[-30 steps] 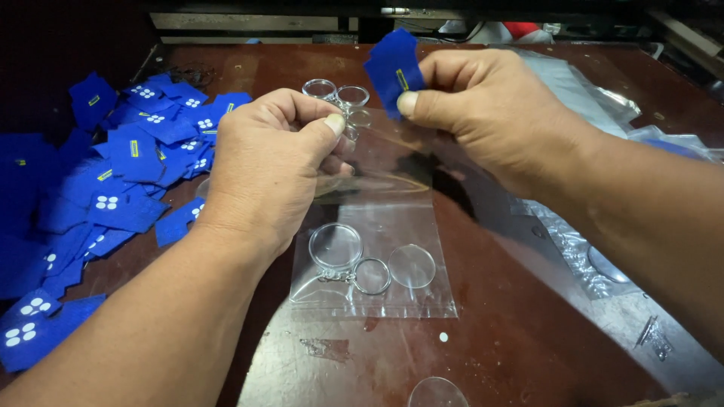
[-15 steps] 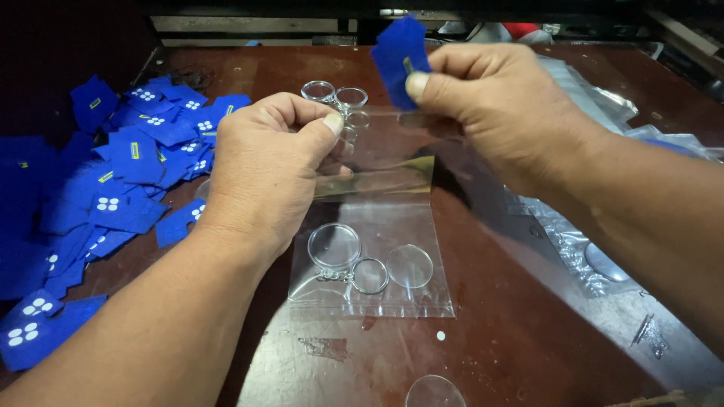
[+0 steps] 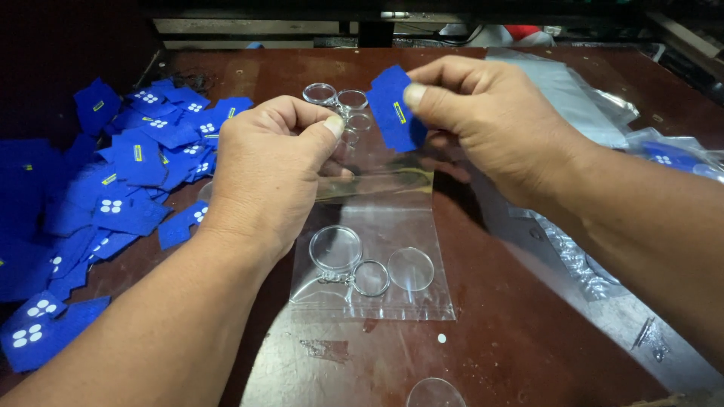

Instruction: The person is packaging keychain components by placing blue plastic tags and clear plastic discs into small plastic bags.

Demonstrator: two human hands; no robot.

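So the right hand (image 3: pixel 498 124) has a small blue felt piece (image 3: pixel 395 107) with a little yellow tag on it, grip closed on it between thumb and fingertips, held up above the dark brown surface (image 3: pixel 528 332). The left hand (image 3: pixel 275 169) is pinching the top edge of a clear plastic bag (image 3: pixel 373 260), thumb pressed against the curled fingers right at the bag's mouth, so the grip is narrow and holding the plastic. The felt piece sits just above and to the right of that opening, not inside it as far as I can see. The bag lies flat below the hands, and inside it there's a clear round disc case (image 3: pixel 335 249), a metal key ring (image 3: pixel 370 278) on a short chain, and another clear disc (image 3: pixel 410 269). Just past the left thumb are a couple more clear keychain parts (image 3: pixel 335 96). Off to the left is a big loose pile of blue felt pieces (image 3: pixel 113 196), some with white dots. A stack of clear bags (image 3: pixel 573 90) lies at the right.
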